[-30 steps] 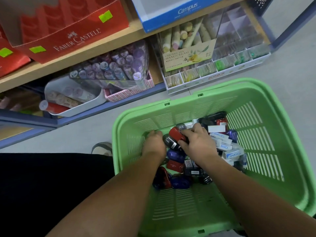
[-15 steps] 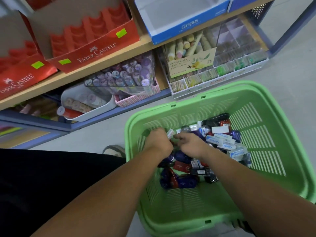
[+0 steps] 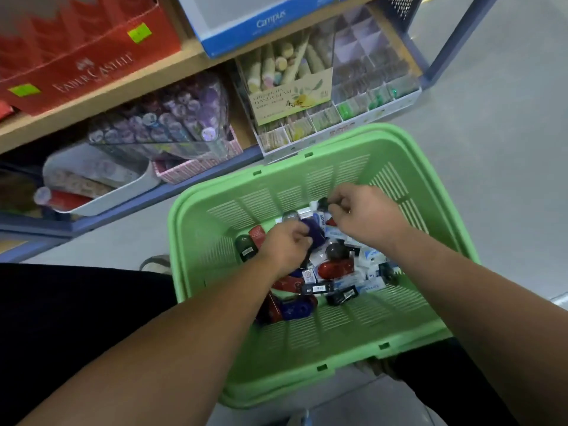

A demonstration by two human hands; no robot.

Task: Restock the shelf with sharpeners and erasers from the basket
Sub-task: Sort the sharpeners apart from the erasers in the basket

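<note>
A green plastic basket (image 3: 344,342) sits on the floor in front of me, holding a heap of red, blue and dark sharpeners (image 3: 335,269) and white-and-blue boxed erasers (image 3: 373,281). My left hand (image 3: 284,245) is down in the heap, fingers curled round a dark blue sharpener (image 3: 313,230). My right hand (image 3: 364,212) hovers above the far side of the heap, pinching a small dark sharpener (image 3: 324,202) at its fingertips.
Shelves stand beyond the basket: a red Faber-Castell display box (image 3: 89,66), a blue Campus box (image 3: 264,23), a clear case of purple pens (image 3: 166,124), a white compartment tray (image 3: 338,115) and a white tub (image 3: 98,186). Grey floor lies to the right.
The view shifted so the basket sits further right. My right hand rose toward the far side with a small dark item; my left hand moved right onto a blue sharpener.
</note>
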